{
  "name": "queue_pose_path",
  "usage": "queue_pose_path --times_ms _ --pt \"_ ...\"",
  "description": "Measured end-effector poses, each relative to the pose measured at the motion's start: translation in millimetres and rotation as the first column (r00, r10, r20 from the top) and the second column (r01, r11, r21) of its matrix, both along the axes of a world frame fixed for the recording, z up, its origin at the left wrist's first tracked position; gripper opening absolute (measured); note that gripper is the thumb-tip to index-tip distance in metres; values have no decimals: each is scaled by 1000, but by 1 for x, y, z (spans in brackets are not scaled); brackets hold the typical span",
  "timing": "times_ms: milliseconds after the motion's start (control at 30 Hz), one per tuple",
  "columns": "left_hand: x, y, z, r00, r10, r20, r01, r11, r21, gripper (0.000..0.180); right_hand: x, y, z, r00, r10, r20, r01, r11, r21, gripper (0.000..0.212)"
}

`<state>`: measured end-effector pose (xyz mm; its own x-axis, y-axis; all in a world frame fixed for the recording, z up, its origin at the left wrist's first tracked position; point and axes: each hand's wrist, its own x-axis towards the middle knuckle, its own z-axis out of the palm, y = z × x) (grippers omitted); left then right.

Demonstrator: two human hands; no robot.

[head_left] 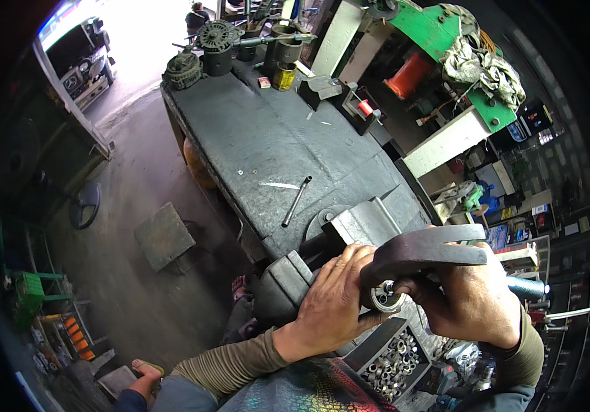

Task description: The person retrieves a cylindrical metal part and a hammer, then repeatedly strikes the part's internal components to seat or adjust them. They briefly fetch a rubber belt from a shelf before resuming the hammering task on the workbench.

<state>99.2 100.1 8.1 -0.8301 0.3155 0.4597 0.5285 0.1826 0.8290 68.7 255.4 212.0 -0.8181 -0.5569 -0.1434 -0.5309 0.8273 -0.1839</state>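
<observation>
Both hands hold a dark metal part with a curved, forked end and a round, hollow end facing up. My left hand wraps its fingers and thumb around the side of the round end. My right hand grips from the other side, its thumb at the opening, where a small metallic piece shows inside. Its other fingers are mostly hidden behind the fork. Just beyond and left of the hands is a bench vise; the held part is above and right of it.
A tubular wrench lies on the dark workbench. An open bin of small metal rings sits near my body. Alternators and cans stand at the far end. A green press frame rises at right; a stool stands left.
</observation>
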Motion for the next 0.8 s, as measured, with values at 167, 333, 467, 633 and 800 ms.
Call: queue_pose_path --times_ms 167,333,467,633,800 --pt "1 1 -2 1000 3 -8 -3 1000 24 93 5 13 7 990 25 -135 -37 996 -86 27" --pt "-1 0 1 1000 -6 22 6 1000 -16 86 -4 2 81 956 -58 286 282 440 -853 32" --pt "0 -1 1 1000 17 5 -17 999 -52 92 -2 -8 41 997 -7 -75 6 1000 -25 28" --pt "-2 -2 4 996 46 -73 -44 999 21 90 5 9 7 965 136 -223 -124 990 68 27" --pt "-23 -7 29 988 -149 -43 154 976 156 86 44 13 11 877 -434 207 447 577 -683 35"
